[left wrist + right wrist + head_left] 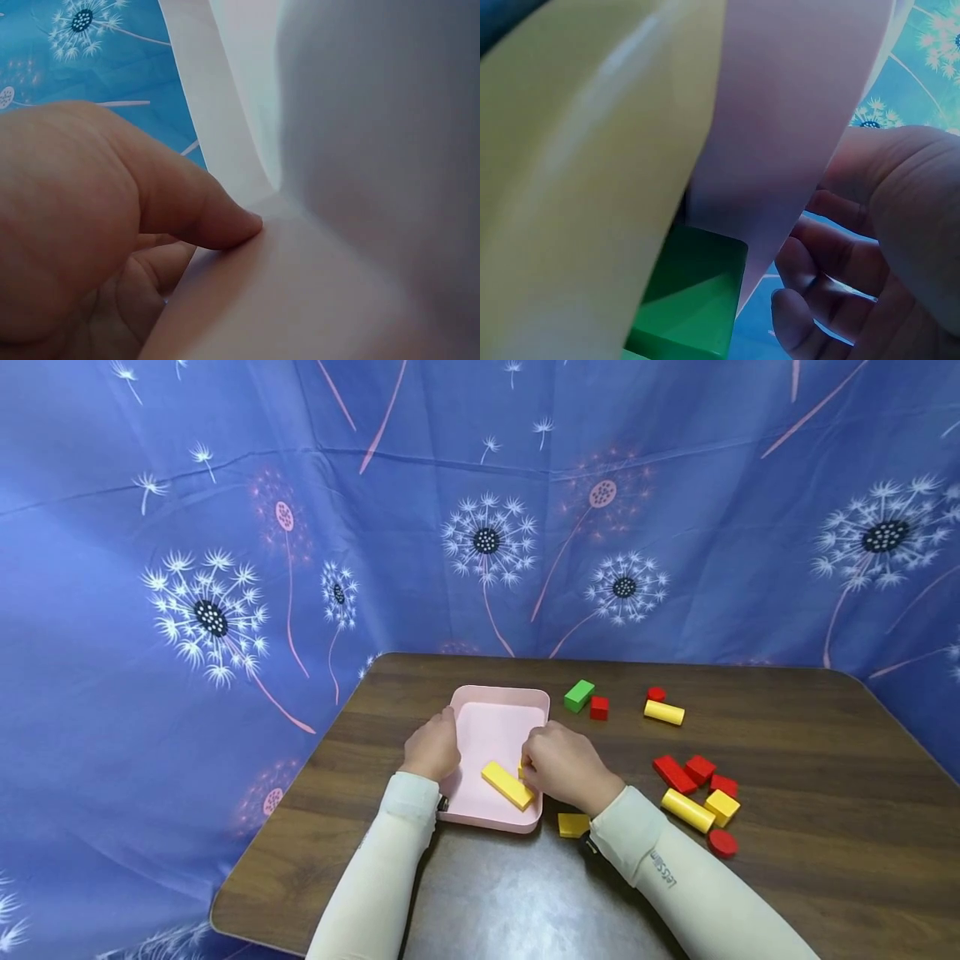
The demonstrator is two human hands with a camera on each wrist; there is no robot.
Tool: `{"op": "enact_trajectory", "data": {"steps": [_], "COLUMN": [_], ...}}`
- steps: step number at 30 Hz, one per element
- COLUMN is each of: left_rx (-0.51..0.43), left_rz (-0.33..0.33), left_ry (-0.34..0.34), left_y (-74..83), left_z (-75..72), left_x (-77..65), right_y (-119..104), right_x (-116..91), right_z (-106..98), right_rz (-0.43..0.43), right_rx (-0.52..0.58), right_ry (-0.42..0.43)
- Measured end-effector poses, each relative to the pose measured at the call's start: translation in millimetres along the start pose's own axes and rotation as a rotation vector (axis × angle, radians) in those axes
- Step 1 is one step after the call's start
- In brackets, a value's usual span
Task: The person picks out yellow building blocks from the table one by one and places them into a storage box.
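A shallow pink tray (489, 718) stands on the wooden table. My left hand (433, 747) grips its left wall; in the left wrist view the thumb (225, 217) presses the wall's inner face, with the other fingers behind it. At the right wall, my right hand (566, 766) holds the rim, its fingers (832, 255) curled alongside the wall in the right wrist view. A long yellow block (507, 785) lies in the tray, and a second yellow piece (521, 770) is mostly covered by the right hand. Close to the wall, a green block (694, 292) shows in the right wrist view.
Behind the right hand are a green block (579, 695) and a red cube (599, 707). Farther right lie a yellow cylinder (663, 712) and a group of red and yellow blocks (675, 774). A yellow block (573, 825) sits beside the right wrist. Blue cloth (420, 527) hangs behind.
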State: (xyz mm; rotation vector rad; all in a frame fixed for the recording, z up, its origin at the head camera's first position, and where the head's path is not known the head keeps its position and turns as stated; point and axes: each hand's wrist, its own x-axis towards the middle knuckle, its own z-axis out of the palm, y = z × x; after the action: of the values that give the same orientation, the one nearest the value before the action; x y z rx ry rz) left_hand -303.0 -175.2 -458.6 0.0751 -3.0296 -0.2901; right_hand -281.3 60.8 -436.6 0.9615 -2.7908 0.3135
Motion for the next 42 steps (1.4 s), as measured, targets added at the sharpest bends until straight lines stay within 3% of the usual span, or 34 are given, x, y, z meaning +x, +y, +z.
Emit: {"op": "enact_trajectory", "data": {"steps": [42], "left_rx": [0.001], "left_rz": [-0.003], "left_ry": [0.005], "left_y": [5.1], "left_z": [-5.5], "left_x": [-5.6], "right_y": [0.3], "right_x": [-5.9], "right_z": [-6.0], "right_rz": [0.009], "right_rx": [0.022], "right_ry": [-0.009]}}
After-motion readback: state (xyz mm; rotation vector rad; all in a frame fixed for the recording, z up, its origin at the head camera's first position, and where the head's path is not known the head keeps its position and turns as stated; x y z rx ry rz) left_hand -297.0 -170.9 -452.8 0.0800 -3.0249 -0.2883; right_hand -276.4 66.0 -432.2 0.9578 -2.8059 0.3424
